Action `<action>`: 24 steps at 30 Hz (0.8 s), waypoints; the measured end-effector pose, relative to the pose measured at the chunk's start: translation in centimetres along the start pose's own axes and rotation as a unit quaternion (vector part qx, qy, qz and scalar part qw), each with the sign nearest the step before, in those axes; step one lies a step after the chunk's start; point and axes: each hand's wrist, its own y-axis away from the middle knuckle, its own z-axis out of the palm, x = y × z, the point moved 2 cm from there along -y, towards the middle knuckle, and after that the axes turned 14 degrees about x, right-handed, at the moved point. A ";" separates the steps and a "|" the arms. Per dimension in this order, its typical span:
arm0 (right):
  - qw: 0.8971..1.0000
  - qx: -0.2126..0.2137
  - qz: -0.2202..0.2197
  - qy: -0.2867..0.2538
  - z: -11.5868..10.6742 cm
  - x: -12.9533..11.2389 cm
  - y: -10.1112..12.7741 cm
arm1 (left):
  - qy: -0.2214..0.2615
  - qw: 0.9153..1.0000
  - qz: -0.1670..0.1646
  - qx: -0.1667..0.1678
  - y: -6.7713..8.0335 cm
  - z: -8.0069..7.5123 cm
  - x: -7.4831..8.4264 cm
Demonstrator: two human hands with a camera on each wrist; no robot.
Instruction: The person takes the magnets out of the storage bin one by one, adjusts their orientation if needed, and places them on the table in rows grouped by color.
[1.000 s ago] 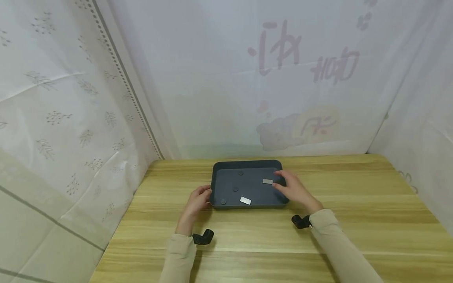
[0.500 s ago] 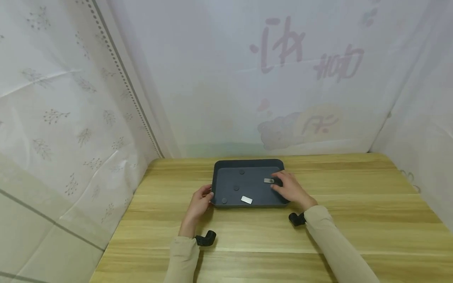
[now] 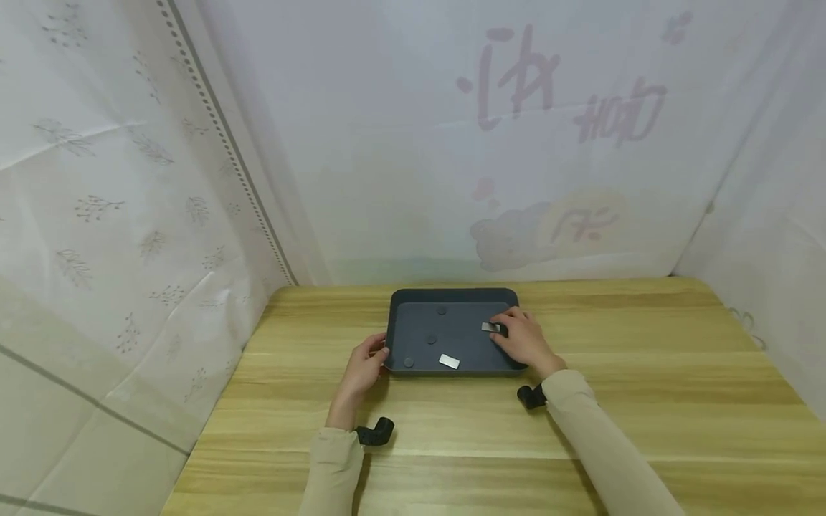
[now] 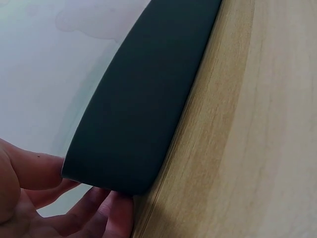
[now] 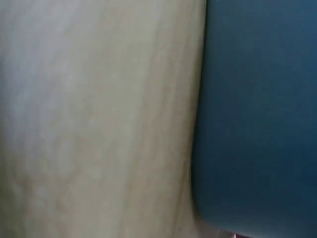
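A dark grey tray (image 3: pixel 452 293) sits on the wooden table (image 3: pixel 645 373). My left hand (image 3: pixel 366 361) grips its front left corner; in the left wrist view the thumb (image 4: pixel 29 169) lies on the tray wall (image 4: pixel 143 104) and the fingers curl beneath. My right hand (image 3: pixel 521 337) reaches into the tray's right side and its fingertips pinch the right end of a small silver plate (image 3: pixel 487 327). A second silver plate (image 3: pixel 448 361) lies near the front. Three dark round discs (image 3: pixel 431 339) lie on the tray floor. The right wrist view is blurred, showing only tray wall (image 5: pixel 257 119) and table (image 5: pixel 99 119).
White printed cloth (image 3: pixel 452 143) hangs close behind the table and along both sides. Black wrist mounts (image 3: pixel 376 432) sit on both forearms. Bare wood stretches right of the tray and in front of it.
My right hand has slid left and deeper into the tray, its fingertips closing on the silver plate's end. The left hand has stayed at the tray corner.
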 end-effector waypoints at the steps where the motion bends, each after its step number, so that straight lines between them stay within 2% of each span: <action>1: 1.000 0.000 0.000 0.004 0.0 -0.1 0.0 | 0.000 1.000 0.001 -0.001 0.0 -0.1 0.0; 8: 0.999 -0.005 -0.001 0.032 0.5 -0.3 0.1 | -0.012 1.000 -0.010 0.003 0.2 -0.3 0.0; 16: 1.000 0.005 0.018 0.018 0.9 -0.2 0.0 | -0.015 1.000 -0.016 0.005 0.0 -0.2 0.1; 24: 0.999 -0.007 0.034 0.009 0.5 0.0 -0.1 | -0.009 1.000 -0.013 -0.002 0.0 -0.1 0.2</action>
